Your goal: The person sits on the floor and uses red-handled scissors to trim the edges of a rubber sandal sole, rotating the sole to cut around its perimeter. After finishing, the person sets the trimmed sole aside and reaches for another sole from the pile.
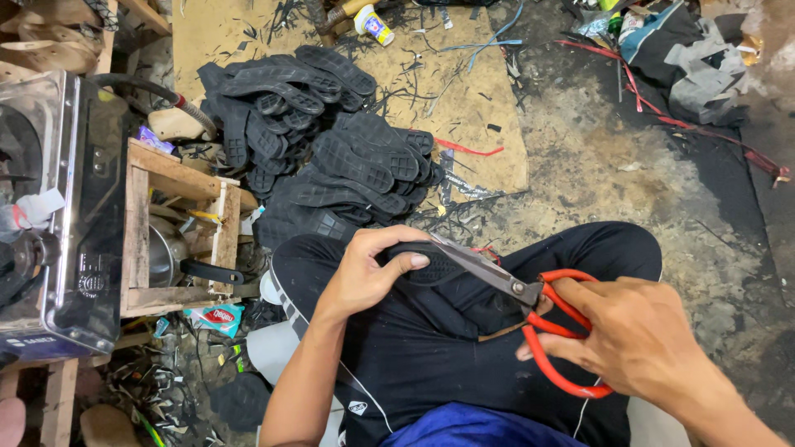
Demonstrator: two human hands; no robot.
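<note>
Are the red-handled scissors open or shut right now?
Open: the scissors show red handle loops spread apart in the right hand, blades against the black sole.

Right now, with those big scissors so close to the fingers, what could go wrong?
1. The left hand pinches the black rubber sole right beside the blades of the red-handled scissors, so a slip might nick the thumb.
2. The cutting happens over the lap, and the blades could catch the black trousers.
3. The right hand has its grip deep in the loops; thick rubber may make the blades jerk.
</note>
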